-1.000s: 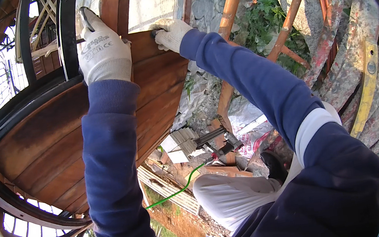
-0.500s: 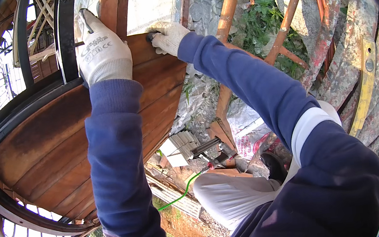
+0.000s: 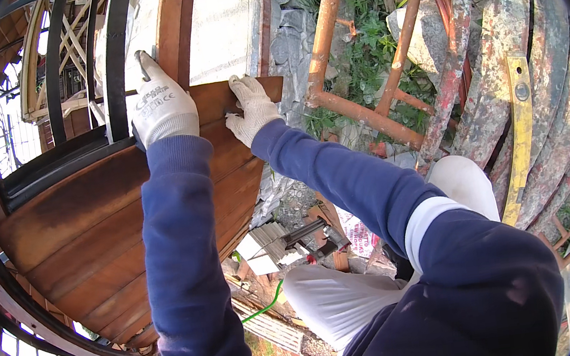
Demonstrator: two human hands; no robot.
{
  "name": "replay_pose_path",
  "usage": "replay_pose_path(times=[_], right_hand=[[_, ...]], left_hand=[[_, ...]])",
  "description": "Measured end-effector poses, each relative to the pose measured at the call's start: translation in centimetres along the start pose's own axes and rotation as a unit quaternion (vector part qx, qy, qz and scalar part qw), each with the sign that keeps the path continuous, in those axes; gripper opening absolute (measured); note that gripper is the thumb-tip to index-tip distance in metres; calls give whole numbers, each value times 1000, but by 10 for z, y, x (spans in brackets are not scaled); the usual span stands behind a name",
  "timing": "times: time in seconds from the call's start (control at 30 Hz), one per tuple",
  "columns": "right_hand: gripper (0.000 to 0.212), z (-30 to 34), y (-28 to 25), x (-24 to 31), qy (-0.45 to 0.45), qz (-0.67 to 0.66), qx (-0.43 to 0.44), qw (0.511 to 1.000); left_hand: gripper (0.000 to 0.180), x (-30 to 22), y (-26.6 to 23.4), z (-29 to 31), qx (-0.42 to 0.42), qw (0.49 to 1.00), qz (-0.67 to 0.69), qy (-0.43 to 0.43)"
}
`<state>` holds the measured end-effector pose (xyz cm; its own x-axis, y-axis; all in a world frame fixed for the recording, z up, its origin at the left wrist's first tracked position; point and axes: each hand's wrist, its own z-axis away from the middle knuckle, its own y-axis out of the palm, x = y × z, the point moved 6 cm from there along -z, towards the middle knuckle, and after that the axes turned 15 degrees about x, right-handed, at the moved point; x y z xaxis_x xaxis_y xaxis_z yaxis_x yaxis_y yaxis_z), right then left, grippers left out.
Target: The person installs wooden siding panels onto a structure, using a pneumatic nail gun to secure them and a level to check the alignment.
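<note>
A curved wall of brown wooden planks stretches across the left and middle. My left hand, in a white glove with a dark fingertip, grips the upper edge of the top plank; one finger points up, and the others are hidden behind the wood. To its right, my right hand, also gloved, lies on the plank's face near its right end, fingers apart. Black metal bars rise just left of my left hand. An upright brown timber stands behind the plank.
A nail gun with a green hose lies below, near my knee. Orange-painted metal tubing stands at the right over rubble and weeds. Farther right are paint-stained curved boards and a yellow spirit level.
My right hand has let go of the plank's top edge and opened onto its face. My left hand stays at the edge. The view has shifted slightly, so the planks appear lower.
</note>
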<state>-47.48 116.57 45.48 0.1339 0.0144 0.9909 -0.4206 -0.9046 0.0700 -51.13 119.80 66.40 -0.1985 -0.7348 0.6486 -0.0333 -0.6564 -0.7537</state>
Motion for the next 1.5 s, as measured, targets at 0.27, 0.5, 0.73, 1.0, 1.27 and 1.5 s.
replay_pose_path(times=[0.27,0.5,0.73,1.0,1.27,1.5], right_hand=[[60,-18,-9,-28,26,-249,82,965],[40,-64,-12,-63,151,-245,262,921],[67,-27,-20,-38,209,-377,232,872],[55,39,-157,6,23,-64,176,982],[101,325,-398,50,232,597,-94,762],[89,392,-407,-4,408,460,-139,776]], left_hand=[[97,-3,-7,2,62,995,73,24],[60,-55,111,99,-150,921,81,351],[85,-1,208,39,2,962,-125,243],[69,-5,221,30,64,955,-181,228],[66,-6,212,35,19,957,-179,227],[63,-11,212,36,31,957,-190,216]])
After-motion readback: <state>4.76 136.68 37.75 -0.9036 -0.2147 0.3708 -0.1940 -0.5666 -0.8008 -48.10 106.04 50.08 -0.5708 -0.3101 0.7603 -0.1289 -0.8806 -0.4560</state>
